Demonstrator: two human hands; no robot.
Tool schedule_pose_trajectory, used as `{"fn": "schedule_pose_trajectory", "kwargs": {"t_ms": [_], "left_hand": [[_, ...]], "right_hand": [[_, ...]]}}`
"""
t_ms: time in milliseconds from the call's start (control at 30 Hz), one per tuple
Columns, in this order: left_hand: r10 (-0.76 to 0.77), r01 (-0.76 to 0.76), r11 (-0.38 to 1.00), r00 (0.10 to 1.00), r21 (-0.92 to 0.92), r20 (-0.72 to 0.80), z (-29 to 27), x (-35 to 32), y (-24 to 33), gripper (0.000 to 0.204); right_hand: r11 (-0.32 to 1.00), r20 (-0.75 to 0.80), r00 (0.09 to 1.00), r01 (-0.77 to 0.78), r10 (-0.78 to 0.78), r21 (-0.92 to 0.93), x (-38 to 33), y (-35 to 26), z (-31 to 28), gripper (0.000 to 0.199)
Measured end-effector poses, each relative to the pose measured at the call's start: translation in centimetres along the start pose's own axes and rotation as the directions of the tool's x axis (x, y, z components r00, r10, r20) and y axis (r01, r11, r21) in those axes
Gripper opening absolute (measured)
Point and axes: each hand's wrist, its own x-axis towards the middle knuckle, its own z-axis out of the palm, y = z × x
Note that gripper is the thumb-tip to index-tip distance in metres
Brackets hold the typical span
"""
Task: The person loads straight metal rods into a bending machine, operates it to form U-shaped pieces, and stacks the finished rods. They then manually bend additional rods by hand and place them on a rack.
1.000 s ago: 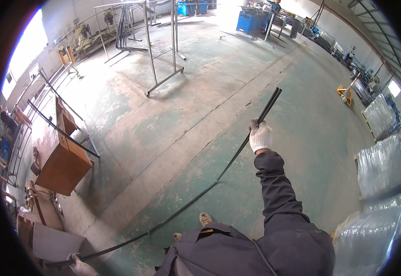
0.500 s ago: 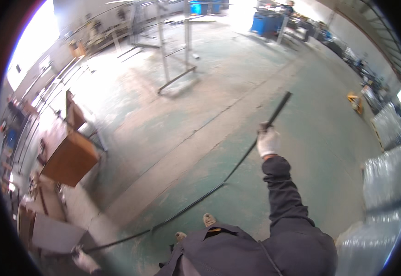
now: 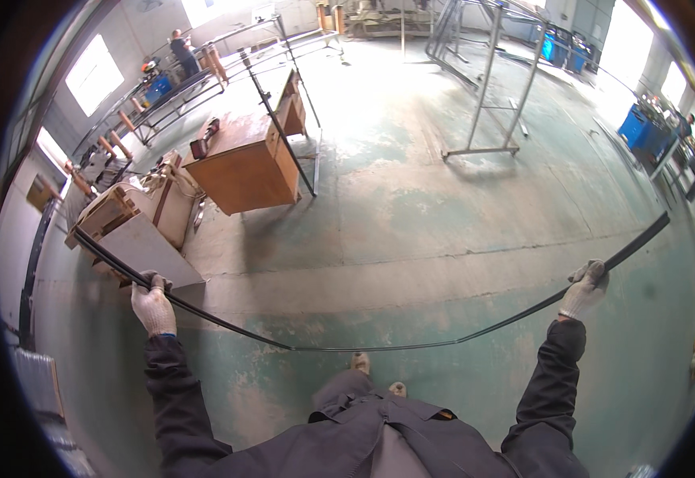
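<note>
A long, thin bundle of dark strips (image 3: pixel 375 348) stretches across the whole width in front of my body, sagging in the middle; its exact material I cannot make out. My left hand (image 3: pixel 153 306), in a white knit glove, is closed round it toward the left end, which slants up and away past the fingers. Toward the other end my right hand (image 3: pixel 585 290), gloved alike, grips the strips. Their right tip sticks out up and to the right beyond that hand. Both arms are spread wide.
A brown wooden desk (image 3: pixel 240 169) with a red and black power tool (image 3: pixel 204 139) stands ahead left. Nearer lies a pale box-like piece (image 3: pixel 142 247). A metal frame (image 3: pixel 487 95) stands ahead right. Another person (image 3: pixel 182 52) is far left, by a long rack (image 3: pixel 164 103). Blue machines (image 3: pixel 641 134) stand far right.
My view has swung left, bringing the desk toward the middle. My left hand has come up from the lower left, and the strips now hang nearly level between both hands.
</note>
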Motion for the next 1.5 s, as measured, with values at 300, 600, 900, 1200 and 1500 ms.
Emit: {"fn": "schedule_pose_trajectory", "kwargs": {"t_ms": [300, 600, 900, 1200, 1500], "left_hand": [[0.090, -0.088, 0.996, 0.988, 0.022, -0.129, 3.0, 8.1, -0.5, 0.009], [0.076, -0.056, 0.996, 0.945, 0.074, -0.317, 10.3, 20.5, -3.0, 0.018], [0.034, 0.026, 0.989, 0.919, 0.147, -0.393, 20.8, 29.8, -8.1, 0.013], [-0.046, 0.105, 0.989, 0.885, 0.103, -0.464, 29.6, 35.3, -6.0, 0.009], [0.038, 0.008, 0.996, 0.872, 0.092, -0.488, 34.3, 40.6, -10.5, 0.016]], "right_hand": [[0.997, 0.180, 0.984, -0.023, 0.010, 0.070, 1.5, 3.4, 20.3, 0.052], [0.976, 0.280, 0.960, -0.049, -0.013, 0.213, 5.7, 6.6, 39.5, 0.047], [0.895, 0.493, 0.858, -0.325, 0.143, 0.306, 10.3, 16.6, 56.9, 0.049], [0.899, 0.564, 0.823, -0.296, 0.070, 0.321, 14.7, 22.1, 72.4, 0.050], [0.879, 0.588, 0.799, -0.362, 0.123, 0.309, 14.2, 25.6, 92.1, 0.045]]}}
